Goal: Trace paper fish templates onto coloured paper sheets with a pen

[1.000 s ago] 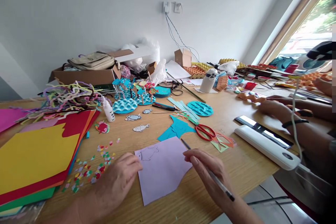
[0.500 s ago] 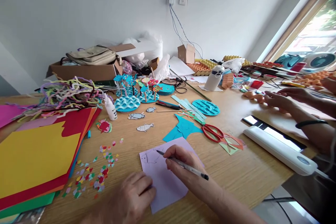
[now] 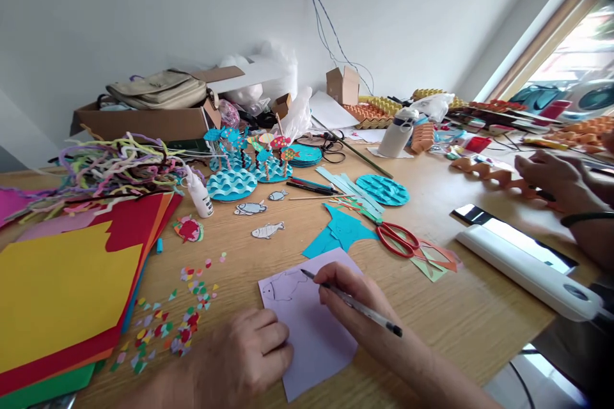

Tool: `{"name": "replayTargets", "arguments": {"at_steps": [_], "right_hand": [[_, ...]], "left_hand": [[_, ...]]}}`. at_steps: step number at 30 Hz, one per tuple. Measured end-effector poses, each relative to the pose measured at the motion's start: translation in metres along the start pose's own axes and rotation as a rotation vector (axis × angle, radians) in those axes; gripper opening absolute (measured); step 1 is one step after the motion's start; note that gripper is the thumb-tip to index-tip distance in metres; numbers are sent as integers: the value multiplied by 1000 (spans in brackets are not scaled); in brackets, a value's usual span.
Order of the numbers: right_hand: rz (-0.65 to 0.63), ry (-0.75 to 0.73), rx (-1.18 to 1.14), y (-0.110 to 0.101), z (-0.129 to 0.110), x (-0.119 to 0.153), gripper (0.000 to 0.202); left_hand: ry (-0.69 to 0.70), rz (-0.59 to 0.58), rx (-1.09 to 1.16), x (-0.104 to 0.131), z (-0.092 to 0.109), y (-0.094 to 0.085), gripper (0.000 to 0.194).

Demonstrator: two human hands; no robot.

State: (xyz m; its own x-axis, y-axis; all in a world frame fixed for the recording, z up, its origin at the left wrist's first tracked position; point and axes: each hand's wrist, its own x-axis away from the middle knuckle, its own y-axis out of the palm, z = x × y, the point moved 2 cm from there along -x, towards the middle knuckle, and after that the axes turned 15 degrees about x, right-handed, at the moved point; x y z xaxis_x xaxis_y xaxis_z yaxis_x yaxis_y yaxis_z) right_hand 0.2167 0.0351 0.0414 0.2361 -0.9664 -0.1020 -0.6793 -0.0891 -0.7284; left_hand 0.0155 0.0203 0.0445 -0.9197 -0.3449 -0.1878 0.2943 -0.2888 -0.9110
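A sheet of purple paper (image 3: 316, 339) lies at the front of the table, with a pen outline of a fish near its upper left corner. Between the thumb and fingers of my right hand (image 3: 352, 297) is a clear-barrelled pen (image 3: 369, 312), its tip on the paper at the fish's tail end. My left hand (image 3: 254, 348), fingers curled, holds down the paper's left edge; its fingertips are partly hidden. Beyond the sheet lie blue paper scraps (image 3: 336, 230), red-handled scissors (image 3: 398, 239) and small paper fish (image 3: 267, 231).
Coloured paper sheets (image 3: 62, 287) and scattered confetti (image 3: 185, 319) lie left. A glue bottle (image 3: 199, 192), pipe cleaners (image 3: 119, 166) and blue wave-decorated discs (image 3: 233, 185) stand behind. At right are a white device (image 3: 527, 271) and another person's hands (image 3: 551, 172) by an egg-carton strip (image 3: 494, 172).
My right hand and the pen have moved slightly right; the fish outline now extends further toward its tail. The other person's hands have shifted. The view has moved a little.
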Motion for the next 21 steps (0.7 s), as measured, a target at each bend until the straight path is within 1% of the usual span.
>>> {"name": "replayTargets", "arguments": {"at_steps": [4, 8, 10, 11, 13, 14, 15, 17, 19, 21], "right_hand": [[23, -66, 9, 2, -7, -5, 7], [21, -130, 17, 8, -9, -5, 7], [11, -154, 28, 9, -6, -3, 7], [13, -163, 40, 8, -4, -2, 8], [40, -179, 85, 2, 1, -2, 10], [62, -184, 124, -2, 3, -3, 11], [88, -188, 173, -7, 6, -5, 14], [129, -170, 301, -17, 14, -8, 19], [167, -117, 408, -25, 24, -11, 21], [195, -60, 450, -31, 36, -10, 20]], "left_hand": [[16, 0, -53, -8, -3, 9, 15], [-7, -3, -86, -12, 3, 15, 13], [-32, 31, -93, -10, 7, 17, 11], [-44, 79, -101, -9, 8, 18, 13], [-50, 212, -143, -5, 9, 19, 20], [-41, 258, -179, -3, 9, 20, 24], [-19, 271, -223, -1, 9, 22, 26], [31, 250, -311, 2, 9, 26, 29], [59, 218, -370, 5, 7, 29, 31], [78, 210, -383, 9, 6, 33, 33]]}}
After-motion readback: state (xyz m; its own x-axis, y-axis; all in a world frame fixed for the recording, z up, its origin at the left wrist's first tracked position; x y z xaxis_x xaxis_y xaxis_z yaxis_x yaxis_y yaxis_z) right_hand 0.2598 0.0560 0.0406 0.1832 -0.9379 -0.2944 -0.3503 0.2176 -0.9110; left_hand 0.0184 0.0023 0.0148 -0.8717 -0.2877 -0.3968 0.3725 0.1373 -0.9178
